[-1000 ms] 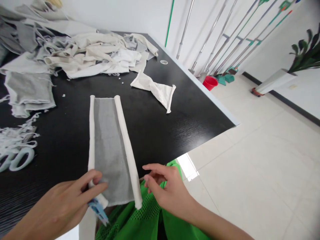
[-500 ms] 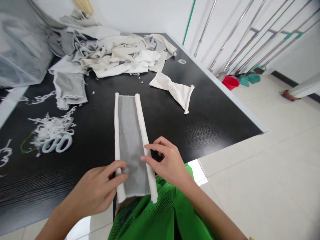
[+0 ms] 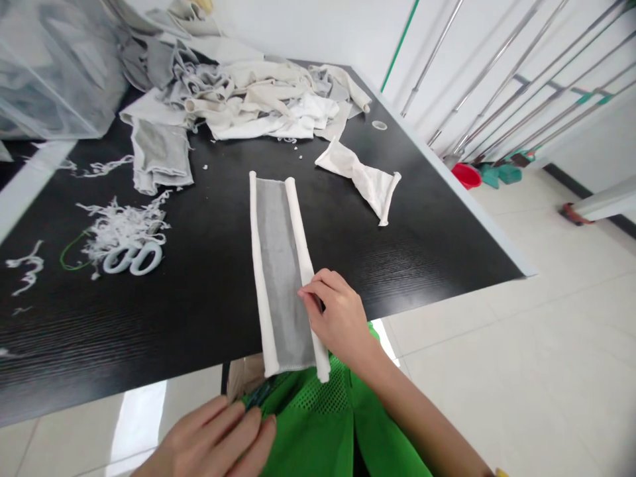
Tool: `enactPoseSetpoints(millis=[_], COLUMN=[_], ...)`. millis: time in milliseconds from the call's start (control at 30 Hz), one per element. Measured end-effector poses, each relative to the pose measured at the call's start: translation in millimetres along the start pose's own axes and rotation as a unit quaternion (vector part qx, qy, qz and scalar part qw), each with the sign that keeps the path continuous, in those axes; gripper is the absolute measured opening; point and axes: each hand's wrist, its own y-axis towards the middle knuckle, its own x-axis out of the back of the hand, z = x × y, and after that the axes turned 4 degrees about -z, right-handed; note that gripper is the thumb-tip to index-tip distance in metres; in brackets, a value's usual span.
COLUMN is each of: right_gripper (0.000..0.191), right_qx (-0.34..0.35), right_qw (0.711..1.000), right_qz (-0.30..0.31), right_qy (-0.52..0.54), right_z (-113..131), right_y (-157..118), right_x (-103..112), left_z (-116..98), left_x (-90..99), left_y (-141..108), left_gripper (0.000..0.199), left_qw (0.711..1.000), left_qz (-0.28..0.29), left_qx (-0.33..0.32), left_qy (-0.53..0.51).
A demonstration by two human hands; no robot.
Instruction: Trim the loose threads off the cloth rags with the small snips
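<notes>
A long grey strip of cloth (image 3: 283,265) with white rolled sides lies lengthwise before me, its near end reaching past the table edge over my lap. Over its right roll is my right hand (image 3: 338,315), thumb and forefinger pinched together; whatever lies between the tips, if anything, is too small to make out. My left hand (image 3: 223,437) is off the cloth, low in front of the green garment (image 3: 308,424), its fingers stretched out and its thumb hidden. Beyond the strip, to the right, rests a twisted white cloth piece (image 3: 360,175) with rolled ends.
Scissors with pale handles (image 3: 133,258) lie beside a heap of white thread scraps (image 3: 124,225) at left. A pile of grey and cream cloths (image 3: 268,96) covers the far table, near a clear plastic bag (image 3: 54,73). Mop poles (image 3: 497,59) lean against the wall.
My left hand has let go of the strip's left roll and moved down toward my lap. My right thumb and forefinger, apart before, have come together. The view has shifted slightly.
</notes>
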Motion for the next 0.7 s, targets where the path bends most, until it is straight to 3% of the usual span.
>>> enactPoseSetpoints(millis=[133,267,567,700], right_gripper=[0.014,0.015,0.013,0.011], right_qx=[-0.027,-0.059,-0.073,-0.086], right_qw=[0.995,0.982,0.973,0.971], right_qz=[-0.010,-0.052,-0.097,-0.115], right_qy=[0.093,0.171,0.198,0.193], right_z=[-2.9,-3.8,-7.9,-16.9], right_y=[0.3,2.1,6.6,8.6], right_x=[4.1,9.6,33.7,33.1], left_z=[22.2,40.9,39.0,31.0], left_x=[8.3,16.0,6.1,10.7], left_y=[-3.9,6.7,33.6,18.5], left_gripper=[0.019,0.025,0.025,0.021], left_qw=[0.994,0.993,0.990,0.989], left_qz=[-0.050,-0.064,-0.068,0.007], left_qx=[0.098,0.096,0.127,0.137], left_qy=[0.020,0.032,-0.007,-0.061])
